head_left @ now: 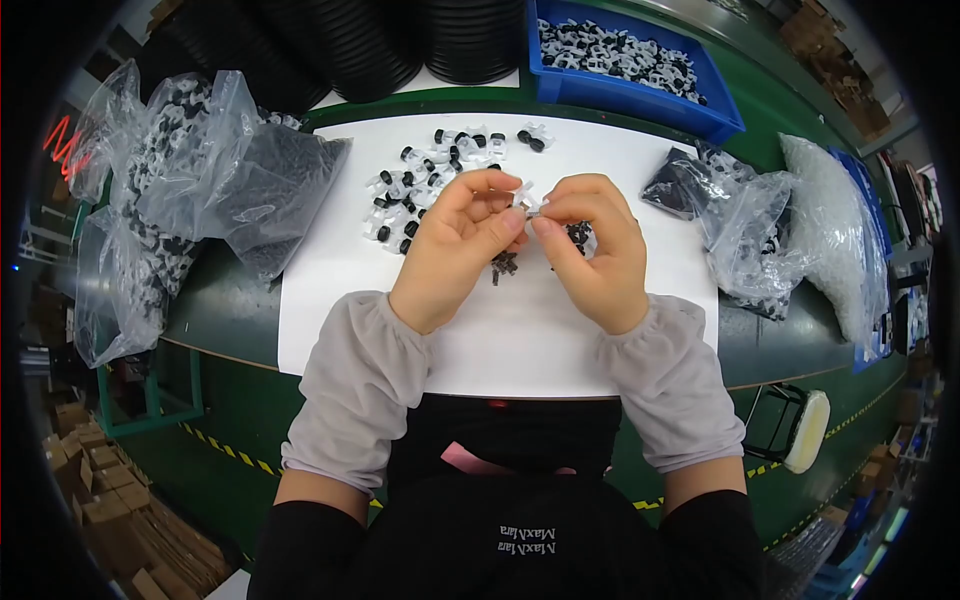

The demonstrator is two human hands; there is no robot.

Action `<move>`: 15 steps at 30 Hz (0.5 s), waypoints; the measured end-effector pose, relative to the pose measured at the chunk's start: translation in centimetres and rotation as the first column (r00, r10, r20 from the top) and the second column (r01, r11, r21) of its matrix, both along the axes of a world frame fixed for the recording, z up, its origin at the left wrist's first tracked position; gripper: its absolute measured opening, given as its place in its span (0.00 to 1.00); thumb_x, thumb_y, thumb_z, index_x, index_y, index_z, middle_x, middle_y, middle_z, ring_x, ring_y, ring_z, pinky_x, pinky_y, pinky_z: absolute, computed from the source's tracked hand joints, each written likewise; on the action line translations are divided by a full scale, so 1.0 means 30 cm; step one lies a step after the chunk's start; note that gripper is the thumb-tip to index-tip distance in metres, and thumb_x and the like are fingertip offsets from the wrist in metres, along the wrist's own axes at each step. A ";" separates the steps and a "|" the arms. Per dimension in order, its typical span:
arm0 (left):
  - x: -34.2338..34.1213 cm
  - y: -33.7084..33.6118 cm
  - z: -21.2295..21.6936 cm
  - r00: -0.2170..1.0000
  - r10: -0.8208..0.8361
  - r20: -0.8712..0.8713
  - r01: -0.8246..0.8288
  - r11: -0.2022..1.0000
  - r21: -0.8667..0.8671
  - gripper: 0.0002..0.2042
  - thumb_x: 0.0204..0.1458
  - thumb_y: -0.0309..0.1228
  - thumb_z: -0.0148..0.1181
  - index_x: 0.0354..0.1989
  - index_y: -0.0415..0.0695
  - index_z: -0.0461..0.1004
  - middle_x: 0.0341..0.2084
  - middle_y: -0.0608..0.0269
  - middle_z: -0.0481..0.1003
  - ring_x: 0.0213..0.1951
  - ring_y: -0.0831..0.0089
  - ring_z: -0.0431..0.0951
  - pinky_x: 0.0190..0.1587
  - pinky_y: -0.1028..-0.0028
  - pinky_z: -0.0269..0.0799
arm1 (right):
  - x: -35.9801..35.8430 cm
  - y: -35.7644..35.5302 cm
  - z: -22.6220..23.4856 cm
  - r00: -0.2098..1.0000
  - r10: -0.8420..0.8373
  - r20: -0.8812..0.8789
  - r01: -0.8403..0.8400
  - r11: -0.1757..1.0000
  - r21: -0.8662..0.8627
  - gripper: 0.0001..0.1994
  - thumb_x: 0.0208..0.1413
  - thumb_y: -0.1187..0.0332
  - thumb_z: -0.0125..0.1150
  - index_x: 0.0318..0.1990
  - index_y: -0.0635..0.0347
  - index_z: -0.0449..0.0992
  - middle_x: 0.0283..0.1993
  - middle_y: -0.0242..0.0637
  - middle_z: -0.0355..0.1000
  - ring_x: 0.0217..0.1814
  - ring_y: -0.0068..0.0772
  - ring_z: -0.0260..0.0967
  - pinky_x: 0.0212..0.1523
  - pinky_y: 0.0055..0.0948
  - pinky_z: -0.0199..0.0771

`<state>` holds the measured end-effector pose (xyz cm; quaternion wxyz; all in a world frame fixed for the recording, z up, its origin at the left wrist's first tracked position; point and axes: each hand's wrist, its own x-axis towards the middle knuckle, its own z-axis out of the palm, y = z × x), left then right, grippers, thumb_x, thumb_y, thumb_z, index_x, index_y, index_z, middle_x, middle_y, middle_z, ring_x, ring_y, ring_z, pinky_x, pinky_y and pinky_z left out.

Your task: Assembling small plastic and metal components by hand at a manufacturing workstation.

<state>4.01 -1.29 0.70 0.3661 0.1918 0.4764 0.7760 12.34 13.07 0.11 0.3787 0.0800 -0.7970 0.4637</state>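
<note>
Grey sleeve covers (pixel 357 375) on both forearms. Small dark parts (pixel 503 266) lie on a white sheet (pixel 500 350). Left hand (pixel 455 245): curled, thumb and forefinger pinching a white plastic piece (pixel 527 197) above the sheet. Right hand (pixel 603 250): curled, thumb and forefinger nearly meeting at the piece's right edge; can't tell whether they grip. Beyond: scattered white-and-black plastic pieces (pixel 407 180). Farther: blue bin (pixel 625 103) of similar pieces.

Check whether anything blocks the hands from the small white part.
Nothing visible. The left hand pinches the small white part; the right hand is right at it, exact contact hidden. Small dark pieces lie below on the white sheet, not between.
</note>
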 end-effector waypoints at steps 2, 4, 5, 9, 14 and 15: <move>0.001 0.002 0.001 0.998 0.068 -0.001 -0.068 0.998 0.003 0.11 0.55 0.28 0.56 0.46 0.38 0.69 0.33 0.64 0.73 0.37 0.80 0.71 0.42 0.80 0.67 | -0.001 -0.007 0.000 0.999 -0.011 0.035 0.012 1.000 -0.028 0.07 0.46 0.83 0.59 0.34 0.64 0.72 0.38 0.39 0.68 0.34 0.26 0.66 0.36 0.21 0.67; -0.012 -0.005 -0.012 0.999 -0.007 -0.034 0.006 1.000 -0.028 0.11 0.55 0.26 0.57 0.45 0.37 0.69 0.34 0.63 0.73 0.37 0.81 0.72 0.42 0.80 0.68 | -0.001 -0.005 -0.003 0.999 -0.024 0.031 0.025 0.999 -0.020 0.07 0.46 0.83 0.59 0.34 0.64 0.72 0.38 0.39 0.68 0.34 0.26 0.66 0.36 0.21 0.67; -0.011 -0.005 -0.014 0.999 -0.008 -0.034 0.007 1.000 -0.027 0.11 0.55 0.26 0.57 0.45 0.37 0.69 0.34 0.63 0.73 0.37 0.81 0.72 0.42 0.80 0.68 | 0.000 -0.004 -0.004 0.999 -0.037 0.026 0.037 0.999 -0.012 0.07 0.46 0.83 0.59 0.34 0.64 0.72 0.37 0.39 0.68 0.34 0.26 0.66 0.36 0.21 0.67; -0.013 -0.005 -0.019 0.997 -0.053 -0.054 0.052 0.999 -0.012 0.12 0.56 0.28 0.56 0.46 0.36 0.68 0.34 0.62 0.74 0.36 0.80 0.73 0.41 0.80 0.69 | -0.001 -0.005 -0.002 0.999 -0.048 0.005 0.048 0.999 -0.017 0.07 0.46 0.82 0.59 0.33 0.63 0.72 0.37 0.39 0.68 0.35 0.27 0.67 0.37 0.22 0.67; -0.018 -0.015 -0.019 0.997 -0.081 0.014 0.080 0.997 0.017 0.12 0.58 0.31 0.54 0.46 0.37 0.68 0.34 0.61 0.75 0.34 0.80 0.73 0.39 0.81 0.70 | 0.002 -0.004 0.010 0.997 -0.069 -0.036 0.071 0.995 0.063 0.08 0.44 0.82 0.60 0.33 0.62 0.73 0.39 0.40 0.68 0.38 0.32 0.67 0.38 0.25 0.68; -0.018 -0.015 -0.021 0.996 -0.083 0.019 0.083 0.996 0.027 0.11 0.59 0.32 0.53 0.45 0.38 0.68 0.33 0.62 0.75 0.34 0.80 0.73 0.38 0.81 0.70 | 0.002 -0.006 0.010 0.997 -0.068 -0.037 0.071 0.996 0.062 0.08 0.44 0.82 0.60 0.33 0.62 0.73 0.39 0.40 0.68 0.38 0.32 0.67 0.38 0.25 0.68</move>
